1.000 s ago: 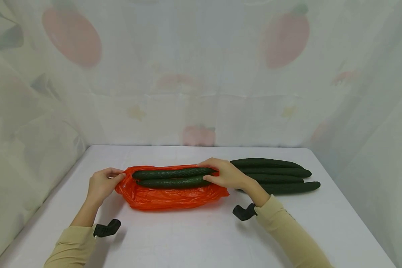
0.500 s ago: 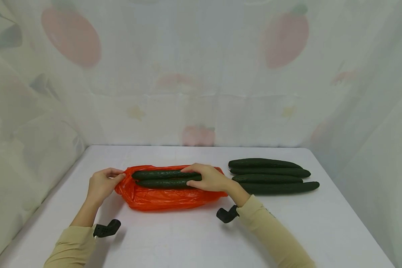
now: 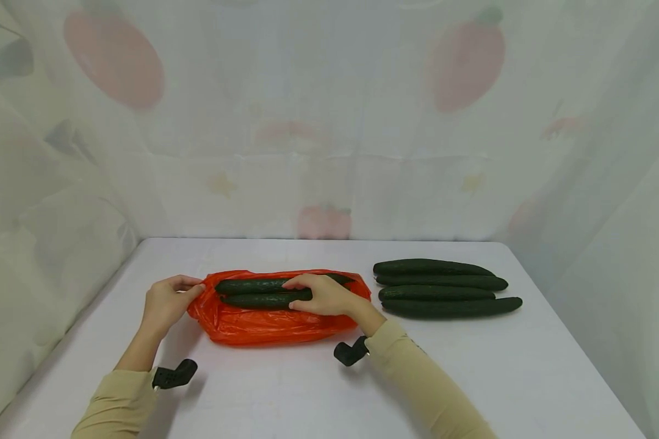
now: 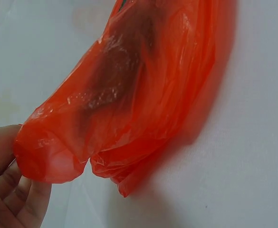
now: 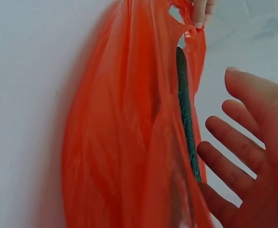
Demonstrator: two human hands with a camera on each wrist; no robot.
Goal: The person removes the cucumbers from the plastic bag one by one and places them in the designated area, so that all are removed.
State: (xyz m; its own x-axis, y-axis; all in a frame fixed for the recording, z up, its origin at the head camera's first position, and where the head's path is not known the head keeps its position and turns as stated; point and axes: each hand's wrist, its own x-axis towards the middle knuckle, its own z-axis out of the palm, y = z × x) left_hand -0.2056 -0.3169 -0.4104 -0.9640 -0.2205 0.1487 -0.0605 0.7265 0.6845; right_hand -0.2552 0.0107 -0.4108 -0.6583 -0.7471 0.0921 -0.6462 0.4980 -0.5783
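Observation:
Two dark green cucumbers (image 3: pixel 252 286) lie side by side in the mouth of a crinkled red plastic bag (image 3: pixel 280 330). At the bag's left end, my left hand (image 3: pixel 165 303) pinches the rim between thumb and fingers; the left wrist view shows the thin plastic (image 4: pixel 177 80) stretching away from that hand (image 4: pixel 10 180). My right hand (image 3: pixel 326 296) lies over the middle of the cucumbers and covers part of both. Its fingers (image 5: pixel 238 154) are spread and fairly straight in the right wrist view, close beside the one cucumber (image 5: pixel 186 114) showing through the bag's opening.
Several more cucumbers (image 3: pixel 439 292) lie in a loose row on the white table (image 3: pixel 274 396), to the right of the bag. A pale cloth with fruit prints (image 3: pixel 324 222) hangs behind the table and along both sides. Each wrist carries a small black camera (image 3: pixel 174 374).
My right hand has slid left along the bagged cucumbers, from their right ends to their middle, uncovering the right end of the far one. The left hand keeps its place on the rim.

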